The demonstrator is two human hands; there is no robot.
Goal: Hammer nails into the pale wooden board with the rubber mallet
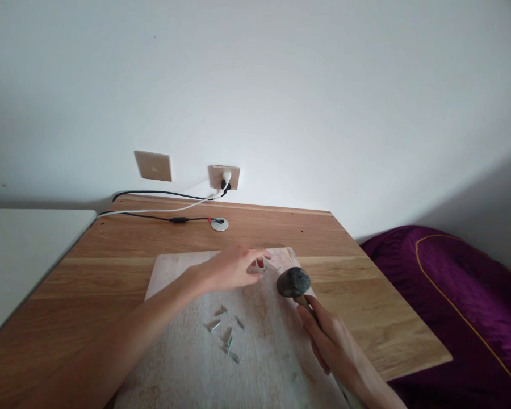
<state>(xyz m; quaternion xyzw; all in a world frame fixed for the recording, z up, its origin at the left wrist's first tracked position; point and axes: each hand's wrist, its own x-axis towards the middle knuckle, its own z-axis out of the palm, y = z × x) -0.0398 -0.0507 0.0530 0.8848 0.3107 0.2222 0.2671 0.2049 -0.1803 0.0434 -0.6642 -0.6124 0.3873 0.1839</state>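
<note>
A pale wooden board (183, 352) lies on the wooden desk (111, 267). My left hand (234, 267) reaches across the board's far part, fingers pinched together near its far right corner; what they pinch is too small to make out. My right hand (330, 341) is closed round the wooden handle of a hammer (293, 282), whose dark round head hovers just right of the left fingertips. Several loose nails (226, 335) lie scattered on the board between my two arms.
On the wall behind are a blank plate (153, 165) and a socket (223, 176) with a white plug; black and white cables (162, 213) run along the desk's back edge. A white surface (21, 250) adjoins on the left, purple bedding (460, 307) on the right.
</note>
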